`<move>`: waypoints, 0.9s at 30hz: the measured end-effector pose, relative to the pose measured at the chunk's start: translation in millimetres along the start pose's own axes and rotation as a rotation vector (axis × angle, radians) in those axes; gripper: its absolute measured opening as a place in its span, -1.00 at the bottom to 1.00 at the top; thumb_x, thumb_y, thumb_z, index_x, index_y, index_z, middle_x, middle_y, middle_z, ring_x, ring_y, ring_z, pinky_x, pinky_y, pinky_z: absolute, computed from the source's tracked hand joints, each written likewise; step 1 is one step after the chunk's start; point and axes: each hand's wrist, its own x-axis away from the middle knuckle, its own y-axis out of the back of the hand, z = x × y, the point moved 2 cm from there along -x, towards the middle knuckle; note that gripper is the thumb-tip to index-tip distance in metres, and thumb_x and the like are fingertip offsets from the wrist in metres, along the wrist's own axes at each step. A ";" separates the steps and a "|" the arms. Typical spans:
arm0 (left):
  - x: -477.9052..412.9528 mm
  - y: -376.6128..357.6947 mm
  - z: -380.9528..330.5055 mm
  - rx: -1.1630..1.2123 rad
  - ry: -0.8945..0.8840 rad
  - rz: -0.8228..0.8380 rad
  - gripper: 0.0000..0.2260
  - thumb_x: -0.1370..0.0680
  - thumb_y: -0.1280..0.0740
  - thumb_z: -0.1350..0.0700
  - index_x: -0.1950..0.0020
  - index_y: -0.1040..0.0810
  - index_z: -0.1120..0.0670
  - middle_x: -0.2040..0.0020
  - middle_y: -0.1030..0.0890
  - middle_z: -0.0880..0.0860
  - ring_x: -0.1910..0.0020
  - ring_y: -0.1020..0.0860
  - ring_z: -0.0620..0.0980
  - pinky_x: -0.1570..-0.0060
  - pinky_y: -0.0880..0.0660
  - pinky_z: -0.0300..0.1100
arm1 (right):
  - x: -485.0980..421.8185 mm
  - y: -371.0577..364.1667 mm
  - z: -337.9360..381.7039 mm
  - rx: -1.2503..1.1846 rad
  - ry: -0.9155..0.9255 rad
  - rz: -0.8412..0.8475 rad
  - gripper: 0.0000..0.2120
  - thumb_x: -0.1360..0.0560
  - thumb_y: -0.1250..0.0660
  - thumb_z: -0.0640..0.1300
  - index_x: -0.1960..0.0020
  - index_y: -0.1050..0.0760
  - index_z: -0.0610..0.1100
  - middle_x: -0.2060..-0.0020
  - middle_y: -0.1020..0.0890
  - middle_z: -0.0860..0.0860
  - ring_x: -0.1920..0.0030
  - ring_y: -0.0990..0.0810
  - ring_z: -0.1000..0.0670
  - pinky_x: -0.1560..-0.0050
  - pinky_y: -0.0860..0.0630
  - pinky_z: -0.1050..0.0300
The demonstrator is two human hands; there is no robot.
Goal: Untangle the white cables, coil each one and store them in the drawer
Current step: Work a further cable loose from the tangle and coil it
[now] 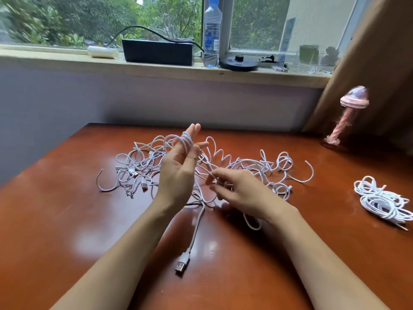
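Note:
A tangle of white cables (245,166) lies spread over the middle of the red-brown table (67,209). My left hand (178,171) is raised, palm toward me, fingers straight, with several turns of white cable wound around two fingers. My right hand (237,189) pinches a strand of that cable just right of the left hand. A loose end with a USB plug (182,264) trails toward me between my forearms. A coiled bundle of white cable (382,201) rests at the table's right edge. No drawer is in view.
A pink jellyfish-shaped lamp (348,117) stands at the back right by a brown curtain (368,63). On the windowsill sit a black box (157,51), a water bottle (211,32) and a round black base (239,62).

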 end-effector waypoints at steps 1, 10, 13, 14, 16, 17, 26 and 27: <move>1.0 0.3 1.7 -0.117 -0.060 0.021 -0.61 -0.71 -0.17 0.21 -0.55 -0.34 0.10 -0.44 -0.50 -0.08 -0.23 -0.60 -0.06 -0.30 -0.48 -0.20 | -0.1 -0.8 1.4 -0.004 0.006 0.001 -0.91 -0.59 -0.39 -0.13 -0.09 -0.60 -0.02 0.24 -0.64 0.08 0.21 -0.58 0.08 0.07 -0.52 0.18; -2.0 7.7 22.1 -0.645 -0.291 0.248 -0.57 -0.66 -0.13 0.24 -0.55 -0.33 0.18 -0.50 -0.43 0.08 -0.49 -0.37 0.00 -0.48 -0.29 -0.11 | -4.0 6.8 -1.7 0.126 -0.002 -0.116 -0.79 -0.52 -0.44 -0.30 -0.15 -0.65 -0.21 0.08 -0.71 -0.04 0.16 -0.53 0.13 0.07 -0.32 0.53; -2.1 12.1 27.3 -0.740 -0.258 0.250 -0.58 -0.65 -0.14 0.20 -0.53 -0.35 0.15 -0.32 -0.54 0.11 -0.26 -0.49 0.09 -0.29 -0.39 -0.10 | -3.1 12.4 -2.3 0.152 -0.018 -0.149 -0.80 -0.53 -0.40 -0.32 -0.13 -0.67 -0.18 0.03 -0.72 -0.02 0.12 -0.48 0.24 0.02 -0.28 0.60; -2.4 12.9 27.8 -0.760 -0.252 0.242 -0.61 -0.66 -0.13 0.18 -0.49 -0.40 0.16 -0.23 -0.57 0.12 -0.17 -0.51 0.12 -0.21 -0.41 -0.07 | -2.4 13.9 -3.2 0.158 -0.040 -0.156 -0.80 -0.53 -0.40 -0.30 -0.12 -0.67 -0.15 0.05 -0.72 0.01 0.14 -0.47 0.23 0.03 -0.31 0.57; -3.3 12.5 26.7 -0.785 -0.256 0.228 -0.70 -0.66 -0.13 0.17 -0.34 -0.49 0.18 -0.12 -0.59 0.12 -0.05 -0.53 0.17 -0.11 -0.46 0.05 | -0.9 17.0 -6.5 0.177 -0.114 -0.163 -0.82 -0.53 -0.42 -0.23 -0.11 -0.68 -0.09 0.12 -0.69 0.05 0.20 -0.50 0.18 0.02 -0.45 0.34; -3.5 11.9 25.7 -0.792 -0.265 0.224 -0.74 -0.66 -0.13 0.18 -0.27 -0.51 0.19 -0.08 -0.60 0.13 -0.01 -0.54 0.18 -0.06 -0.48 0.09 | 0.0 18.8 -8.0 0.193 -0.155 -0.164 -0.83 -0.53 -0.43 -0.18 -0.10 -0.68 -0.05 0.15 -0.68 0.06 0.19 -0.53 0.12 0.00 -0.52 0.19; -2.1 17.7 22.8 -0.861 -0.233 0.243 -0.79 -0.64 -0.11 0.10 -0.06 -0.50 0.15 0.09 -0.62 0.15 0.21 -0.51 0.26 0.19 -0.44 0.07 | 5.6 35.8 -0.6 0.516 -0.255 -0.216 -0.65 -0.47 -0.34 0.35 -0.03 -0.67 0.14 0.17 -0.73 0.08 0.02 -0.65 -0.05 0.07 -0.50 0.09; -1.1 18.7 22.9 -0.831 -0.209 0.265 -0.80 -0.65 -0.11 0.06 -0.04 -0.49 0.11 0.13 -0.62 0.08 0.19 -0.52 0.23 0.18 -0.43 0.04 | 6.1 36.8 -1.9 0.501 -0.215 -0.265 -0.65 -0.48 -0.32 0.35 -0.04 -0.67 0.14 0.17 -0.73 0.07 0.02 -0.66 -0.10 0.07 -0.53 0.06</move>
